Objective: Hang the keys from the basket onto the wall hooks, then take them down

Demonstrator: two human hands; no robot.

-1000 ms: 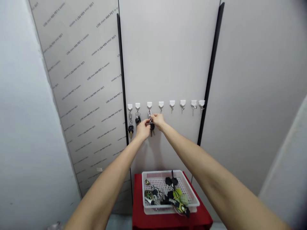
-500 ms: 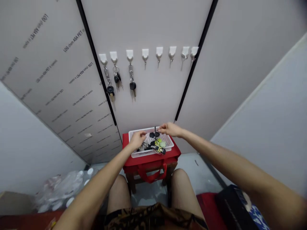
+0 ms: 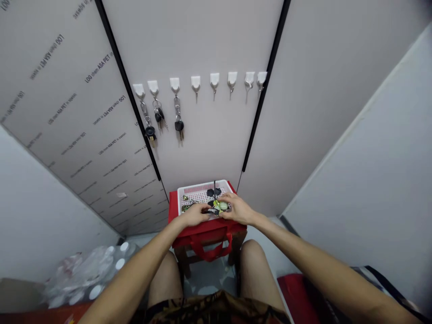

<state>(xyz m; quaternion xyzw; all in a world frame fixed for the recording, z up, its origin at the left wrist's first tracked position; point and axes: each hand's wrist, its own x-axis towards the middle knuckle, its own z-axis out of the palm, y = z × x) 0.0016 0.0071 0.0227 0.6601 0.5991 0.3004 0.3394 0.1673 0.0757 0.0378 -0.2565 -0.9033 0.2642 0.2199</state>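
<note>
A white perforated plastic basket (image 3: 193, 190) holds several keys and key fobs. My left hand (image 3: 196, 214) is at its front edge, thumb and fingers closed on a black key strap (image 3: 213, 211) with pale lettering. At the basket's front right my right hand (image 3: 237, 209) curves over a pale green round trinket (image 3: 223, 205), its thumb and forefinger apart. The thumb is close to the strap's right end; whether they touch is hard to tell. Dark fobs (image 3: 213, 192) lie behind, with a thin black strip (image 3: 214, 186) standing up among them.
Below the basket is a red bag (image 3: 211, 252) over a wooden stool. On the wall, several white hooks (image 3: 214, 79) form a row; three at the left carry keys (image 3: 179, 126). Bottles in clear plastic (image 3: 91, 272) stand at lower left, and a red item (image 3: 297, 292) lies at lower right.
Both hands have moved nearer to me, to the basket's front. My left hand has taken hold of the black strap. My right hand has come down from the back rim. The view has shifted slightly.
</note>
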